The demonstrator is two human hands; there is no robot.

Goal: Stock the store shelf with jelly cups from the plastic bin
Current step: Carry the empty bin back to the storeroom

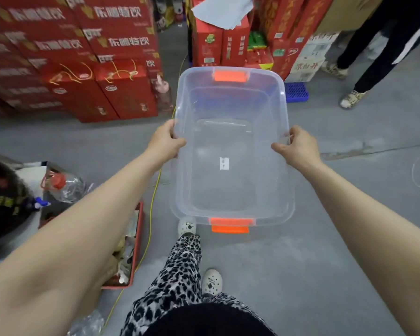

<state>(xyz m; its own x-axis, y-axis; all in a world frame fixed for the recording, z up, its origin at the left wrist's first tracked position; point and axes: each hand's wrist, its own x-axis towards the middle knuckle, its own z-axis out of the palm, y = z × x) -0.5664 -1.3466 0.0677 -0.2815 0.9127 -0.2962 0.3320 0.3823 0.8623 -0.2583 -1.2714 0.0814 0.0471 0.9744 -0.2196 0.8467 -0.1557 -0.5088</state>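
Work looks like carrying: the left hand (166, 139) and the right hand (298, 147) each grip a long side of the empty plastic bin (228, 187), held over the floor (325, 238), so next it likely needs more jelly cups.

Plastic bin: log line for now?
left hand: grips rim | right hand: grips rim | plastic bin: empty, held off floor | jelly cups: none visible
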